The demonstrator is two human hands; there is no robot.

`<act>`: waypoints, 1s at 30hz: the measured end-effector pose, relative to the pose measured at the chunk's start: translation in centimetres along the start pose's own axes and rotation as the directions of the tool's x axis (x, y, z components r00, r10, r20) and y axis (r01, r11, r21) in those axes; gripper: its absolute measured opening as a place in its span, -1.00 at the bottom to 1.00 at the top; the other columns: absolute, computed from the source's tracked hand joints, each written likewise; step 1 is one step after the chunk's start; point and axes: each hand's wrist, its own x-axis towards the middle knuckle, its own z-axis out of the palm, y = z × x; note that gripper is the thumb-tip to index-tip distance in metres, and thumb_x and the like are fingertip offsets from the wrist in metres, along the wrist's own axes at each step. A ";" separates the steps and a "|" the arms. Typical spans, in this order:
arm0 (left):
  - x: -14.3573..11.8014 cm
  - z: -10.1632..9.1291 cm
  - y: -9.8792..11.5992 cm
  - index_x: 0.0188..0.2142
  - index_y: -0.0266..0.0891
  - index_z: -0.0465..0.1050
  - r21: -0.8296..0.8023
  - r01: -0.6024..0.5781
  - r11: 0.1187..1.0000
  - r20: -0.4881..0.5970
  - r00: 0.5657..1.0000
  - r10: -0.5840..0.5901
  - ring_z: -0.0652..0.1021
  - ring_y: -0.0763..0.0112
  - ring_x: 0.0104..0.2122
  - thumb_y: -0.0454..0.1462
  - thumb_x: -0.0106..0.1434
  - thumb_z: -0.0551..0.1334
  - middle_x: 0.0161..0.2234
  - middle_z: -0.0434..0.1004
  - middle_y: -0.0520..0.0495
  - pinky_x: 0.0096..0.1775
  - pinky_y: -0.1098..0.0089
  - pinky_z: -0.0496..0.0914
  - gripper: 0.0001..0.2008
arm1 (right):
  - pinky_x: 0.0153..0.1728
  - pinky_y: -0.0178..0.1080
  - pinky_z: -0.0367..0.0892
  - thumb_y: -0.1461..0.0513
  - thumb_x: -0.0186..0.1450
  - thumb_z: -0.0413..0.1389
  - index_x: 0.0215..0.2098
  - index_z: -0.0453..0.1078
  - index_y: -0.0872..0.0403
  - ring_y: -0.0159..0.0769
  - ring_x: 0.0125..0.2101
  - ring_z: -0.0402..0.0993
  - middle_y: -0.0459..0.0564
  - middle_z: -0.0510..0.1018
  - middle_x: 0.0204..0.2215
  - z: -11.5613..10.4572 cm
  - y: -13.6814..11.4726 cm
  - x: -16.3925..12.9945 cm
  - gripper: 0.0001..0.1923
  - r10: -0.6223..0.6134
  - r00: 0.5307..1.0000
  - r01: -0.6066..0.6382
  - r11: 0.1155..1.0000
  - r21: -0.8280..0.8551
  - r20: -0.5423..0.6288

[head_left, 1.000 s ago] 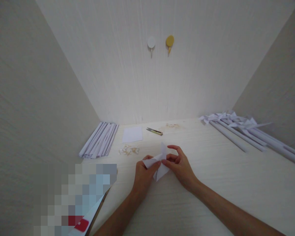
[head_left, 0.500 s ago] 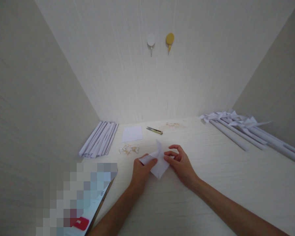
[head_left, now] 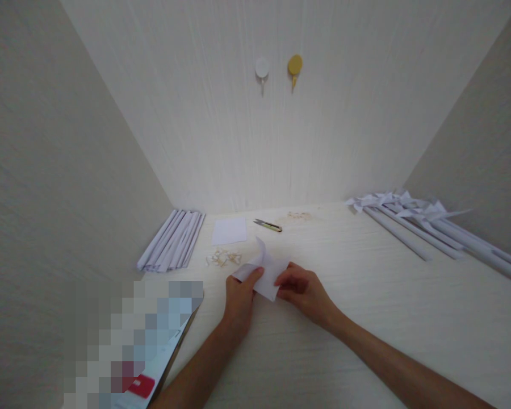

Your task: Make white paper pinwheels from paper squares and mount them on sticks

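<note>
A white sheet of paper (head_left: 267, 279), partly curled and with one corner standing up, is between my two hands above the table. My left hand (head_left: 239, 295) grips its left side, thumb on top and the other fingers hidden underneath. At its lower right edge my right hand (head_left: 303, 292) pinches the paper between thumb and fingertips. Just beyond the left hand lies a small heap of short pale sticks with white tips (head_left: 223, 258). Farther back are a flat square of white paper (head_left: 229, 231) and thread snips (head_left: 268, 225).
Rolled paper tubes (head_left: 172, 241) are stacked at the left. On the right lie longer paper tubes with folded pinwheel-like ends (head_left: 402, 207). A partly blurred screen or device (head_left: 170, 352) is at lower left. Two wall hooks, white (head_left: 262, 68) and yellow (head_left: 295, 65), hang on the back wall.
My right hand has moved slightly left and down, its raised fingers closing onto the paper's lower right edge. The paper has turned, and its upright corner has shifted left.
</note>
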 end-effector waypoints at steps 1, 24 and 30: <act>0.0 -0.1 -0.1 -0.53 -0.38 0.45 0.020 -0.011 1.000 0.011 1.000 0.011 0.46 0.44 -0.51 -0.31 -0.17 0.29 -0.52 0.50 -0.09 -0.42 0.45 0.33 -0.85 | -0.45 -0.35 0.26 0.38 -0.12 0.19 -0.60 0.38 0.08 -0.44 -0.48 0.34 -0.13 0.34 -0.48 0.0 0.1 0.1 -0.89 0.017 1.000 -0.018 1.000 -0.017 -0.006; -0.6 -0.3 0.0 -0.56 -0.32 0.39 0.395 -0.218 0.893 0.187 0.970 0.154 0.32 0.52 -0.57 -0.25 -0.05 0.22 -0.61 0.31 0.07 -0.51 0.51 0.19 -0.86 | -0.41 -0.31 0.15 0.20 -0.03 0.18 -0.70 0.42 0.09 -0.39 -0.48 0.28 -0.10 0.38 -0.57 -0.4 -0.1 0.3 -0.84 0.049 0.987 -0.057 0.997 -0.051 -0.151; -1.0 0.1 0.5 -0.61 -0.31 0.41 0.462 -0.304 0.833 0.254 0.945 0.204 0.30 0.52 -0.57 -0.28 -0.03 0.19 -0.63 0.26 0.06 -0.51 0.53 0.18 -0.87 | -0.46 -0.33 0.17 0.19 -0.03 0.17 -0.70 0.40 0.09 -0.40 -0.49 0.28 -0.10 0.39 -0.53 -0.2 -0.6 0.3 -0.84 0.053 0.988 -0.058 0.998 -0.029 -0.147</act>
